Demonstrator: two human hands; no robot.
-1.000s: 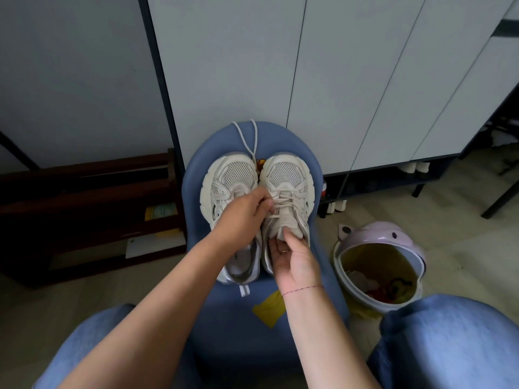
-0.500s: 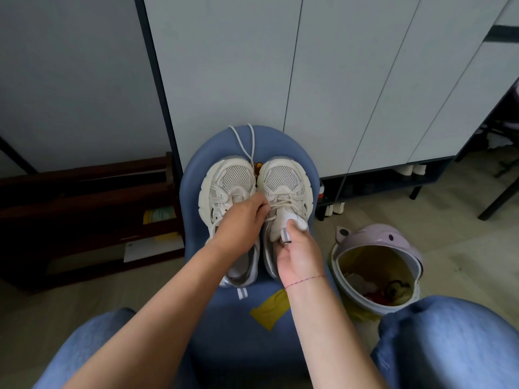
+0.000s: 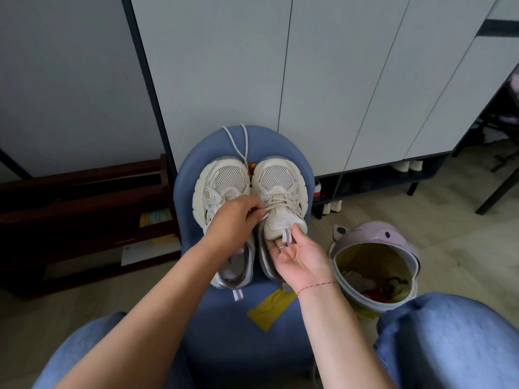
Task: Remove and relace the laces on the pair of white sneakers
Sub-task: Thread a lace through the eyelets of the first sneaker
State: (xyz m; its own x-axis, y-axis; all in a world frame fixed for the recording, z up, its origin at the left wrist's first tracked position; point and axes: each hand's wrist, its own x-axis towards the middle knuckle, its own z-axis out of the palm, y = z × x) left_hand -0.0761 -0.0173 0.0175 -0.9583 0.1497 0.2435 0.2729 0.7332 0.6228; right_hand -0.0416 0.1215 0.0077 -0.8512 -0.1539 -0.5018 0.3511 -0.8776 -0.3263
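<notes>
Two white sneakers stand side by side, toes away from me, on a blue stool [image 3: 280,327]. The left sneaker [image 3: 224,181] has no lace in its eyelets; a loose white lace [image 3: 238,144] lies past its toe. The right sneaker [image 3: 280,183] is still laced. My left hand [image 3: 233,223] reaches across and pinches a lace end of the right sneaker near its tongue. My right hand [image 3: 300,256], palm up, holds the tongue of the right sneaker, thumb on top and fingers under it.
A pale pink bin [image 3: 376,265] with rubbish inside stands on the floor to the right of the stool. White cabinet doors [image 3: 309,80] rise behind it. A dark wooden shelf [image 3: 84,209] is on the left. A yellow paper scrap [image 3: 269,307] lies on the stool. My jeans-clad knees flank the stool.
My right hand has turned palm up and shifted its hold under the tongue. My left hand has moved right onto the right sneaker's lace.
</notes>
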